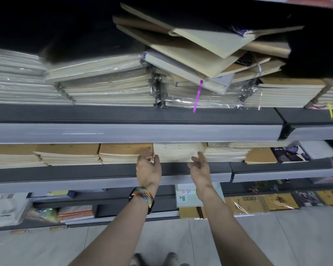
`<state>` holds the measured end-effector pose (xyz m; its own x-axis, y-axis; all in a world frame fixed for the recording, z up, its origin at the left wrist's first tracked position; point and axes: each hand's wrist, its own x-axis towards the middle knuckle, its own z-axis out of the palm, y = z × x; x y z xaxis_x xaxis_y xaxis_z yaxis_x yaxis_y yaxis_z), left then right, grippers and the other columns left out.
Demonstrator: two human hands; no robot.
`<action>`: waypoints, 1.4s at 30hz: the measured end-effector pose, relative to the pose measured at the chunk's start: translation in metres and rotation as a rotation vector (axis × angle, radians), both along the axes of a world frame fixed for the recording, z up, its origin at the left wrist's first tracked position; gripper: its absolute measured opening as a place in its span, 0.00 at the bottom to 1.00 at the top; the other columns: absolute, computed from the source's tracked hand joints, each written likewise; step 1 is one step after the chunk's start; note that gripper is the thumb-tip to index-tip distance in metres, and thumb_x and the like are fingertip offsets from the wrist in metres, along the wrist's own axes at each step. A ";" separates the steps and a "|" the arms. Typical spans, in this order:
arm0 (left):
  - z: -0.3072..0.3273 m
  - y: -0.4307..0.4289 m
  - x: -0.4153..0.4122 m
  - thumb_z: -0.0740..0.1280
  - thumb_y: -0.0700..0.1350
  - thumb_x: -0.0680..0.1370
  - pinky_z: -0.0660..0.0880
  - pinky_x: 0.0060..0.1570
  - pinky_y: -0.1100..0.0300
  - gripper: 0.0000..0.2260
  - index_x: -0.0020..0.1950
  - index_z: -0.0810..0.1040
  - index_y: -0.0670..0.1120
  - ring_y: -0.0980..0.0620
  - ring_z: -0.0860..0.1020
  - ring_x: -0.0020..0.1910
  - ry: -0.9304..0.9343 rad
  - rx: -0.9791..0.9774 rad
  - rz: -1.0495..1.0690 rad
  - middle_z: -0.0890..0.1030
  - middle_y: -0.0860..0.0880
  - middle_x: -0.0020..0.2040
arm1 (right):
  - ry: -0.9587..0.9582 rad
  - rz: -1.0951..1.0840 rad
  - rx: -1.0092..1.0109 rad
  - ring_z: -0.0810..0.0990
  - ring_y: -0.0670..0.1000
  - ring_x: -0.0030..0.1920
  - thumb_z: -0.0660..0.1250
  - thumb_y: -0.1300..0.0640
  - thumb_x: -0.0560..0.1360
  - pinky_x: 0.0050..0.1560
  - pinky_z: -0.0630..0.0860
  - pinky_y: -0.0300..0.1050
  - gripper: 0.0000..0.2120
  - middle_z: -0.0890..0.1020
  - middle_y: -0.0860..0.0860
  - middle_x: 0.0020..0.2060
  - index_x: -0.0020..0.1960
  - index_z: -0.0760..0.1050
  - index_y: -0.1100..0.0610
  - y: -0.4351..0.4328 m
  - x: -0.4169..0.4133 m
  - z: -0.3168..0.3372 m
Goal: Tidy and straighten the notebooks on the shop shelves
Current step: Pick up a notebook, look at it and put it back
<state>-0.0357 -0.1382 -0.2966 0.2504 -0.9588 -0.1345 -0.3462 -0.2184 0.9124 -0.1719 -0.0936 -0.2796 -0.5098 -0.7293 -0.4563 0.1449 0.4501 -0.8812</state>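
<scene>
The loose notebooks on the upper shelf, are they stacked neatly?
No, the loose notebooks lie tilted and crisscrossed atop the wrapped stacks.

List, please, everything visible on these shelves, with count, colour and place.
Loose notebooks: several, tan and cream, untidy heap on upper shelf.
Wrapped notebook stacks: several, cream in clear plastic, upper shelf, left and centre.
Ribbon bookmark: one, purple, hanging from the heap.
Cream notebook stack: one, cream, middle shelf, between the hands.
Brown-covered notebook stacks: about three, brown, middle shelf, left.
8K sign: one, pale with green print, lower shelf.
Wristband: one, multicoloured, left wrist.
Left hand: one, fingers touching the cream stack's left edge.
Right hand: one, at the stack's right edge.
</scene>
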 end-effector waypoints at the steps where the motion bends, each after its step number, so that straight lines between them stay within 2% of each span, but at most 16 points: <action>1: 0.003 0.002 0.001 0.67 0.44 0.80 0.77 0.56 0.56 0.14 0.66 0.76 0.48 0.50 0.80 0.51 0.029 0.001 -0.018 0.81 0.49 0.58 | -0.007 -0.014 -0.018 0.74 0.49 0.60 0.61 0.65 0.82 0.63 0.65 0.41 0.25 0.75 0.49 0.64 0.75 0.64 0.49 0.000 0.003 0.004; 4: 0.016 0.008 0.007 0.66 0.47 0.81 0.72 0.57 0.61 0.14 0.66 0.75 0.49 0.53 0.77 0.56 0.115 -0.010 -0.066 0.79 0.51 0.60 | -0.014 -0.040 -0.082 0.75 0.48 0.60 0.61 0.66 0.82 0.61 0.66 0.40 0.20 0.77 0.50 0.63 0.70 0.71 0.50 0.000 0.012 0.018; 8: 0.039 0.013 0.016 0.66 0.48 0.81 0.70 0.54 0.64 0.11 0.63 0.77 0.49 0.55 0.78 0.56 0.188 -0.037 -0.099 0.79 0.53 0.59 | 0.011 -0.068 -0.180 0.77 0.48 0.61 0.60 0.65 0.82 0.62 0.67 0.41 0.18 0.79 0.48 0.61 0.67 0.72 0.48 0.004 0.023 0.040; 10: 0.054 0.015 0.021 0.66 0.48 0.81 0.70 0.54 0.64 0.09 0.60 0.77 0.49 0.56 0.78 0.55 0.216 -0.057 -0.124 0.80 0.54 0.56 | 0.040 -0.073 -0.213 0.78 0.45 0.58 0.61 0.64 0.81 0.65 0.70 0.44 0.16 0.79 0.47 0.60 0.64 0.72 0.47 0.007 0.028 0.052; 12: 0.070 0.020 0.026 0.66 0.49 0.81 0.69 0.54 0.64 0.08 0.59 0.76 0.50 0.62 0.77 0.51 0.249 -0.070 -0.149 0.79 0.57 0.52 | 0.090 -0.063 -0.233 0.78 0.42 0.56 0.63 0.63 0.80 0.67 0.72 0.49 0.14 0.80 0.45 0.58 0.58 0.74 0.45 0.010 0.031 0.062; 14: 0.083 0.025 0.032 0.66 0.50 0.81 0.69 0.53 0.65 0.08 0.59 0.74 0.55 0.68 0.74 0.49 0.259 -0.090 -0.178 0.76 0.63 0.49 | 0.142 -0.055 -0.247 0.78 0.43 0.57 0.64 0.60 0.80 0.66 0.74 0.51 0.11 0.81 0.45 0.57 0.58 0.76 0.47 0.015 0.034 0.071; 16: 0.091 0.031 0.037 0.66 0.51 0.81 0.70 0.51 0.67 0.07 0.58 0.73 0.58 0.68 0.75 0.51 0.256 -0.124 -0.222 0.76 0.67 0.50 | 0.182 -0.053 -0.265 0.78 0.43 0.58 0.64 0.58 0.81 0.63 0.75 0.46 0.09 0.81 0.43 0.56 0.60 0.76 0.50 0.021 0.037 0.080; 19: 0.098 0.037 0.041 0.66 0.51 0.80 0.70 0.48 0.74 0.05 0.55 0.75 0.59 0.66 0.76 0.53 0.255 -0.145 -0.276 0.78 0.64 0.52 | 0.218 -0.044 -0.282 0.77 0.39 0.58 0.64 0.56 0.82 0.51 0.71 0.32 0.09 0.80 0.40 0.56 0.61 0.76 0.49 0.033 0.042 0.089; 22: 0.100 0.043 0.042 0.66 0.52 0.80 0.72 0.50 0.72 0.06 0.56 0.78 0.55 0.65 0.77 0.54 0.270 -0.153 -0.330 0.81 0.60 0.53 | 0.218 -0.065 -0.282 0.76 0.36 0.56 0.64 0.55 0.82 0.47 0.69 0.28 0.12 0.79 0.37 0.57 0.64 0.75 0.45 0.043 0.043 0.091; 26: 0.105 0.047 0.041 0.67 0.53 0.80 0.74 0.55 0.66 0.06 0.55 0.79 0.55 0.67 0.77 0.54 0.282 -0.155 -0.370 0.81 0.60 0.54 | 0.241 -0.119 -0.293 0.77 0.39 0.58 0.65 0.53 0.82 0.54 0.73 0.32 0.12 0.81 0.37 0.56 0.63 0.76 0.43 0.053 0.038 0.097; 32: 0.121 0.057 0.036 0.67 0.54 0.79 0.71 0.46 0.78 0.07 0.53 0.81 0.54 0.69 0.77 0.50 0.314 -0.137 -0.380 0.82 0.60 0.50 | 0.249 -0.115 -0.318 0.78 0.43 0.60 0.65 0.49 0.81 0.54 0.73 0.36 0.09 0.81 0.38 0.56 0.59 0.79 0.42 0.066 0.025 0.112; 36: 0.131 0.065 0.026 0.67 0.54 0.79 0.70 0.43 0.76 0.07 0.47 0.81 0.53 0.61 0.80 0.48 0.310 -0.151 -0.369 0.84 0.57 0.44 | 0.260 -0.092 -0.365 0.80 0.42 0.58 0.65 0.51 0.81 0.53 0.73 0.37 0.09 0.83 0.35 0.53 0.57 0.81 0.41 0.072 0.014 0.123; 39: 0.141 0.074 0.014 0.67 0.54 0.79 0.72 0.45 0.73 0.04 0.50 0.81 0.56 0.58 0.80 0.49 0.338 -0.180 -0.377 0.83 0.58 0.46 | 0.253 -0.085 -0.410 0.80 0.44 0.59 0.66 0.48 0.80 0.57 0.76 0.42 0.08 0.82 0.36 0.54 0.57 0.80 0.40 0.078 0.003 0.132; 42: 0.154 0.085 0.003 0.68 0.53 0.79 0.73 0.46 0.73 0.05 0.54 0.80 0.59 0.61 0.80 0.50 0.346 -0.222 -0.399 0.82 0.63 0.48 | 0.268 -0.064 -0.473 0.80 0.45 0.59 0.66 0.47 0.79 0.63 0.76 0.49 0.09 0.83 0.40 0.55 0.59 0.80 0.40 0.089 -0.010 0.144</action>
<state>-0.0323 -0.0534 -0.1423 -0.1594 -0.9847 0.0711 -0.0351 0.0776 0.9964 -0.1822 -0.0049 -0.1353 -0.6135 -0.7870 0.0657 -0.0982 -0.0065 -0.9951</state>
